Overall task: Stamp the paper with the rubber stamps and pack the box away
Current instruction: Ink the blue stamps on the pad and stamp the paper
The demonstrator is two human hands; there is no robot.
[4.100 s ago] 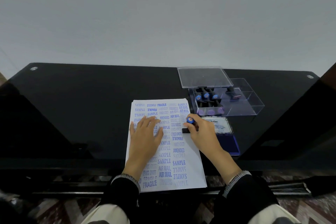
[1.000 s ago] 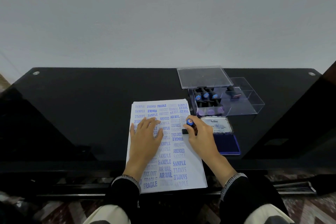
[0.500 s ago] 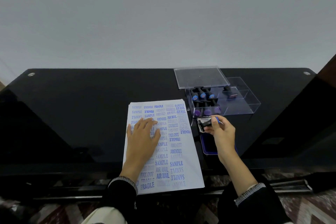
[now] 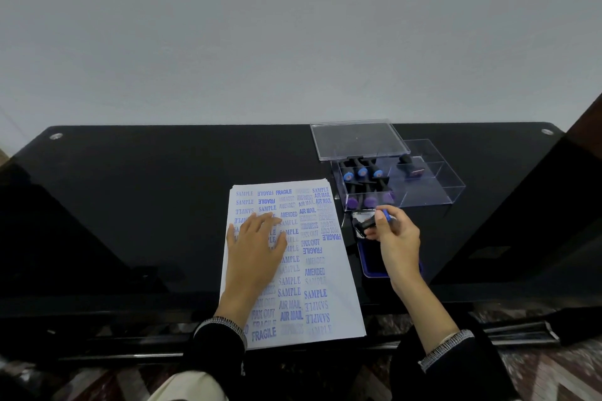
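Paper (image 4: 329, 273) lies flat on the black table (image 4: 146, 205), already crowded with blue words, and the left hand (image 4: 255, 249) rests on it with fingers straight and slightly spread, pinning the sheet. At about three o'clock from that hand, the right hand (image 4: 395, 238) pinches a rubber stamp (image 4: 374, 220) by its blue-capped handle, tilted on its side above the ink pad (image 4: 371, 265), which sits just beside the paper's right edge. At one o'clock from the sheet stands the clear box (image 4: 423, 187) with more stamps upright in its left part, its lid (image 4: 358, 138) lying at its far side. The step in hand looks like re-inking or returning the stamp. To ink well, turn the rubber face level, press it squarely onto the pad without rocking, lift straight up, then choose a bare patch of paper and keep the left palm firm so nothing slides.
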